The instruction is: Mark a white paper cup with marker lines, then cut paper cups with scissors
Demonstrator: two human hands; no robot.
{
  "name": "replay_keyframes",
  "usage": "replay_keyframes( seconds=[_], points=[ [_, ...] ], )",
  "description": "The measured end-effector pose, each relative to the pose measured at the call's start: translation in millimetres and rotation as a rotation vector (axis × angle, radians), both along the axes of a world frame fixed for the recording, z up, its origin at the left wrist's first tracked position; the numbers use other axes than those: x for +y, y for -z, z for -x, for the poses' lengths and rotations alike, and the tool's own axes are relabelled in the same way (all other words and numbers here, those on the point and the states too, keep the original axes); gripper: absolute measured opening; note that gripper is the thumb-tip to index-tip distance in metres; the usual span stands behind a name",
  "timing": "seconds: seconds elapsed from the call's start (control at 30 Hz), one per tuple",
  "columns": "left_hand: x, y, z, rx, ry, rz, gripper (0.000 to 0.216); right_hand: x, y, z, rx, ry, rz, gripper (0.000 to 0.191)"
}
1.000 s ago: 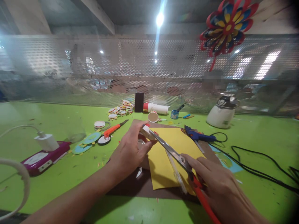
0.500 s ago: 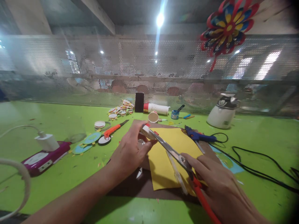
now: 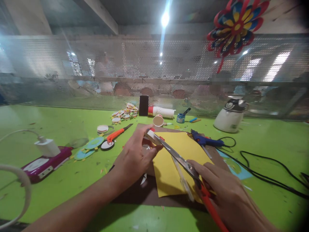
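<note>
Between the thumb and fingers of my left hand (image 3: 135,153) is a small white-and-red paper cup piece (image 3: 151,133), partly hidden by the fingers. My right hand (image 3: 223,188) is closed around the red handles of a pair of scissors (image 3: 180,158). The scissor tips reach the edge of the cup piece; how far they cut into it I cannot tell. Below both hands lies a yellow sheet of paper (image 3: 166,180) on a dark brown board (image 3: 132,195). A clear glue stick (image 3: 184,182) rests across the yellow sheet, under the scissors.
To the right lie a blue glue gun (image 3: 205,140) and its black cord (image 3: 260,174). An orange-handled cutter (image 3: 117,133), blue paper discs (image 3: 88,149) and a purple power strip (image 3: 48,164) are left. Behind stand a paper cup (image 3: 158,121), a blue jar (image 3: 181,118) and a white jug (image 3: 229,119).
</note>
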State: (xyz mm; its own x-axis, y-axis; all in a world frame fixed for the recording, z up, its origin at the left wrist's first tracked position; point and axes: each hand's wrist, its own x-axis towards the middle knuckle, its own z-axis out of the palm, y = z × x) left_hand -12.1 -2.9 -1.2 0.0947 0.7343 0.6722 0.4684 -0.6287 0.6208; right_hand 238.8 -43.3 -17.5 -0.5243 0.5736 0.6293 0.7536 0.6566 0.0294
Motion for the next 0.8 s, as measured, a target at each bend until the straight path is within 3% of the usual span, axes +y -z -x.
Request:
replay_keyframes(
  seconds=[0.63, 0.8],
  points=[
    [-0.3, 0.0, 1.0, 0.021, 0.008, -0.053, 0.047, 1.0, -2.4, 0.9, -0.002, 0.011, -0.025, 0.032],
    [0.4, 1.4, 1.6, 0.025, 0.003, -0.074, 0.048, 1.8, -4.1, 1.4, 0.024, 0.006, 0.045, 0.034]
  ],
)
